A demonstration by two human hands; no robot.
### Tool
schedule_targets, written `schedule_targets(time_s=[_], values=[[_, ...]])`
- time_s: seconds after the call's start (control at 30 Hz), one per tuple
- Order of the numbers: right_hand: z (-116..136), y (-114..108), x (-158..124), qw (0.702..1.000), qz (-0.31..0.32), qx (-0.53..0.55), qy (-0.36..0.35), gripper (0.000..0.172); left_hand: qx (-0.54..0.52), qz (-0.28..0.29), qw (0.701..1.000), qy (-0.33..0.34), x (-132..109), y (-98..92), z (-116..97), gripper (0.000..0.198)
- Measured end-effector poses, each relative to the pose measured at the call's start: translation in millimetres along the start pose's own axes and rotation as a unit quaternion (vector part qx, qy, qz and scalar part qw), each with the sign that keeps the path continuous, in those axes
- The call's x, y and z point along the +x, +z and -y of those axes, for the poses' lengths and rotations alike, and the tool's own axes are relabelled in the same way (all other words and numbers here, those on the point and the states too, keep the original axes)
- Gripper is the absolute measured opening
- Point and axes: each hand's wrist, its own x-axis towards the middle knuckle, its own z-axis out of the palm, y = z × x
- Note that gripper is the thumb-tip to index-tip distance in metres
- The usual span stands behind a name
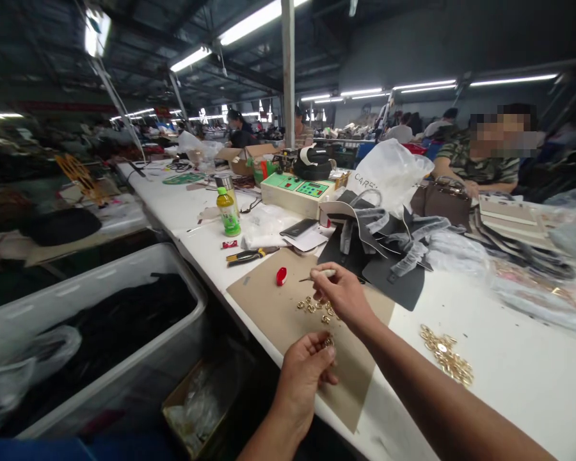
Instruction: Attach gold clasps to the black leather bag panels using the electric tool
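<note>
My right hand [338, 291] is closed on a slim pointed tool with a pale handle [327, 273]; its dark tip points left, toward a small red container [281, 276]. My left hand [311, 365], nearer the table's front edge, pinches a small gold metal ring-like fitting [329, 342] between thumb and fingers. Under both hands lies a brown board [264, 307]. Several loose gold fittings [310, 305] are scattered on it, some partly hidden behind my right hand. A larger heap of gold fittings [446, 355] rests on the white table, right of my right forearm.
Yellow-black pliers [252, 256], a green-labelled bottle [228, 212] and a green-panelled machine [295, 192] stand beyond the board. Dark bag pieces [388, 256] lie at its far right. A large grey bin [192, 275] is left of the table [509, 358]. A co-worker [484, 153] sits across.
</note>
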Motion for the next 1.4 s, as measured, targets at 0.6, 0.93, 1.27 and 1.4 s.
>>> schedule_targets(time_s=[0.6, 0.93, 1.27, 1.4], values=[[-67.5, 64.6, 83.8, 0.976, 0.022, -0.217, -0.010, 0.017, 0.151, -0.016, 0.987, 0.054, 24.2, -23.6, -23.1, 0.022], [-57.7, 61.1, 77.9, 0.991, 0.004, -0.137, 0.005, 0.024, 0.155, -0.033, 0.985, 0.070, 29.2, -25.7, -15.5, 0.039], [-27.3, 1.9, -9.5, 0.993, -0.068, 0.071, 0.060, 0.038, 0.143, -0.040, 0.984, 0.096, 27.6, -23.3, -16.6, 0.043], [-18.8, -25.9, -64.2, 0.990, -0.093, 0.093, 0.053, 0.035, 0.159, -0.038, 0.982, 0.095, 30.8, -21.1, -10.1, 0.038]])
